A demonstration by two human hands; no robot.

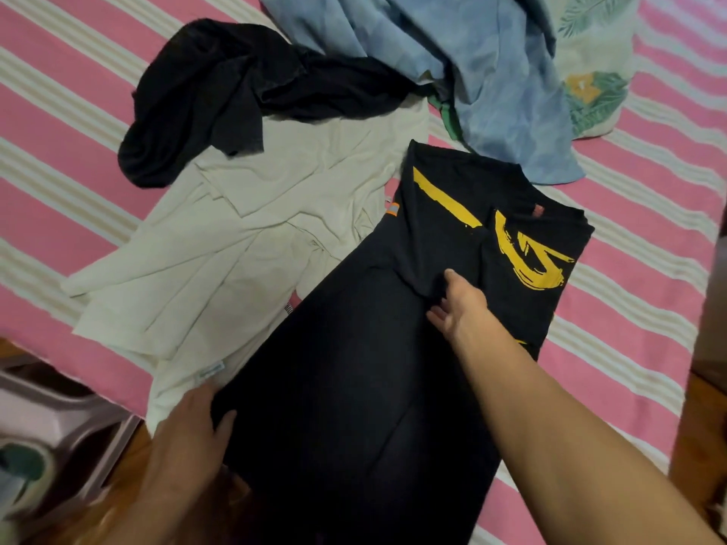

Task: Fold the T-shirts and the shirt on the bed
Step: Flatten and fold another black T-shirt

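Pink-and-white striped bed [649, 214] across the frame, bearing cream shirt [220, 249] centre-left, black printed T-shirt [393, 308] centre, crumpled dark garment [220, 88] upper left, blue garment [484, 64] top, leaf-print pillow [594, 72] upper right.

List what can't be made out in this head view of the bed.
- Black T-shirt with yellow print: its hem is cut off by the bottom edge; the fold hides part of the print.
- Right hand: its fingertips are tucked into the fabric.
- Cream shirt: the crumpled black garment covers its top; its label is too small to read.
- Green garment: almost wholly under the blue shirt.
- Left hand: blurred.
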